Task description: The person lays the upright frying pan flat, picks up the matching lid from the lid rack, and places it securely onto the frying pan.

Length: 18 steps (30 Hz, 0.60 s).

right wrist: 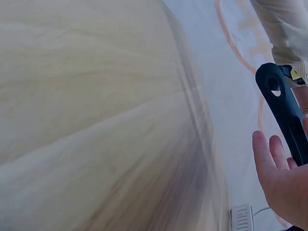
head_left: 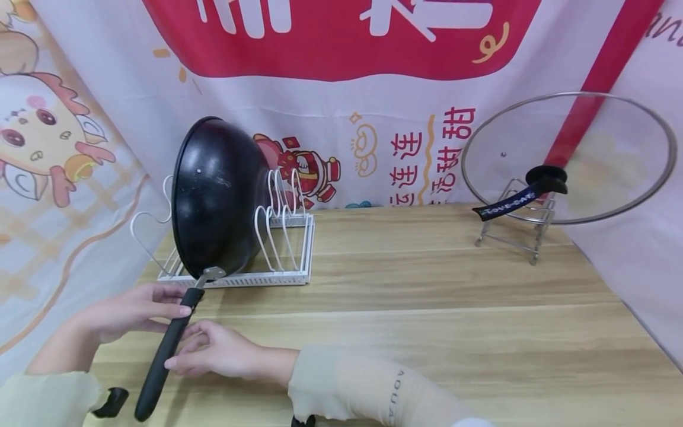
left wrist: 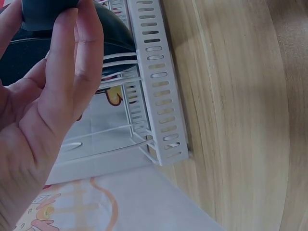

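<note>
A black wok (head_left: 219,196) stands on its side in a white wire rack (head_left: 283,277), its long black handle (head_left: 169,347) angled toward the front left. My left hand (head_left: 141,311) holds the handle near its metal neck, thumb and fingers on either side. In the left wrist view, the fingers (left wrist: 62,62) reach up to the dark grip. Lower on the handle, my right hand (head_left: 219,353) pinches it, thumb tip on its right edge and other fingers partly hidden behind it. The handle's holed end (right wrist: 273,79) sticks out beyond the right fingers in the right wrist view.
A large glass lid (head_left: 613,160) with a black knob leans in a small metal stand (head_left: 512,243) at the back right. Printed cloth (head_left: 341,95) hangs behind the wooden table (head_left: 405,284) and along its left side.
</note>
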{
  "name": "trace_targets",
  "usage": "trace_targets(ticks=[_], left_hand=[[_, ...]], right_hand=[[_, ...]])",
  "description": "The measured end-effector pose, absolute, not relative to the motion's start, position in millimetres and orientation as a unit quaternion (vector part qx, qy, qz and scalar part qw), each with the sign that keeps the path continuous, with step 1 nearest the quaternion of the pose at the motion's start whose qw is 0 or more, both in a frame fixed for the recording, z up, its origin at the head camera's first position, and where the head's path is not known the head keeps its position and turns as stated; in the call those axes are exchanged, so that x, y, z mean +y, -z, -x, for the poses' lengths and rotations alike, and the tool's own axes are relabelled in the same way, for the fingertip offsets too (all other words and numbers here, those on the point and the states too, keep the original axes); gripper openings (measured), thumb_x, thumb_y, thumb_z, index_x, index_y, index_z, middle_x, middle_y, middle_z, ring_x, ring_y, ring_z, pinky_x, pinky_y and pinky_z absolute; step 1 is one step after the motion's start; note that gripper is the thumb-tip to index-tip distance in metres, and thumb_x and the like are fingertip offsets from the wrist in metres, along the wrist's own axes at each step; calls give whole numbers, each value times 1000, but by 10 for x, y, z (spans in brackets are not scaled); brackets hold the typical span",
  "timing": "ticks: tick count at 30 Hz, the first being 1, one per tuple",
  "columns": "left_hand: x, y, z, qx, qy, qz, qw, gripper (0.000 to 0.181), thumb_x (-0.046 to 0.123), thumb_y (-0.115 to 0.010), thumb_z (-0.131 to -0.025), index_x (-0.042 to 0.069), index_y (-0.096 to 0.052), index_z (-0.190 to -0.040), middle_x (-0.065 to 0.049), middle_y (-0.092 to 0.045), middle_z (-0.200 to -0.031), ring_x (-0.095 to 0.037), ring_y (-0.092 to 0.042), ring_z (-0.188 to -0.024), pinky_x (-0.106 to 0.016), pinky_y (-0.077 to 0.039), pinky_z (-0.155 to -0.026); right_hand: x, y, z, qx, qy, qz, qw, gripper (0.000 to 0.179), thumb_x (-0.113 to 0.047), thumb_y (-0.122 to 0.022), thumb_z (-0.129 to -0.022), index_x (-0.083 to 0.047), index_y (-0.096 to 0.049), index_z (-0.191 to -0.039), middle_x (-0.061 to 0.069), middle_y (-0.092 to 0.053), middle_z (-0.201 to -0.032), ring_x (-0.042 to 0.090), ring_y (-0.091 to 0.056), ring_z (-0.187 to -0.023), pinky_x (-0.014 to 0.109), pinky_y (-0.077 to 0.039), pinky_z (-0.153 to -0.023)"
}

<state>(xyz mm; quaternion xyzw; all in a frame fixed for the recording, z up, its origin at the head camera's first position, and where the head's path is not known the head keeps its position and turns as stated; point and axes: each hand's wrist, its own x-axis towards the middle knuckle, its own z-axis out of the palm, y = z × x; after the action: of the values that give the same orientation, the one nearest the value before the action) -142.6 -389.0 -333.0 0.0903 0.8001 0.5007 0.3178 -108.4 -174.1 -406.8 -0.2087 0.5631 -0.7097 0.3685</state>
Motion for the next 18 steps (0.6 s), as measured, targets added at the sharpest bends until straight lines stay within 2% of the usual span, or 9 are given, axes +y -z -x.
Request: trace_targets(ticks=[4,9,13,15,18], left_hand=[[-3890,3336,1418,793,-511,-99,317,38,9,-55,-105,-16,-48,-133,-9,-65,-117,-19,-67,-105,-38,-58,-90],[-3899,3360,1403,782,-525,-108,318,25,5,-54,-105,-9,-56,-125,-11,-67,-113,-22,-69,-102,-33,-57,-89],[-3888,3384,1406,781,-528,-109,315,23,5,-54,-105,-8,-56,-124,-12,-68,-111,-20,-68,-101,-32,-57,-89],[-3882,3387,1411,784,-526,-110,310,24,6,-55,-105,-9,-56,-123,-12,-68,-110,-19,-67,-101,-32,-57,-89],[-3878,3381,1414,785,-527,-106,308,25,6,-56,-104,-11,-55,-123,-11,-68,-110,-18,-67,-100,-33,-57,-88]], right_hand=[[-1823,4064,1037,543,731,184,370,29,6,-67,-93,-13,-53,-110,0,-69,-80,14,-71,-75,36,-62,-76],[-1910,4073,914,531,757,159,347,40,10,-68,-91,-13,-45,-114,-2,-64,-77,22,-73,-76,32,-62,-72],[-1962,4075,855,504,791,123,324,43,14,-68,-88,-11,-44,-114,1,-62,-84,19,-70,-73,31,-61,-72],[-1989,4074,842,486,807,108,318,44,15,-68,-87,-10,-44,-113,4,-60,-88,18,-69,-75,33,-62,-74],[-2028,4072,831,466,822,88,316,45,17,-68,-86,-10,-44,-113,9,-57,-95,23,-70,-79,39,-62,-75]])
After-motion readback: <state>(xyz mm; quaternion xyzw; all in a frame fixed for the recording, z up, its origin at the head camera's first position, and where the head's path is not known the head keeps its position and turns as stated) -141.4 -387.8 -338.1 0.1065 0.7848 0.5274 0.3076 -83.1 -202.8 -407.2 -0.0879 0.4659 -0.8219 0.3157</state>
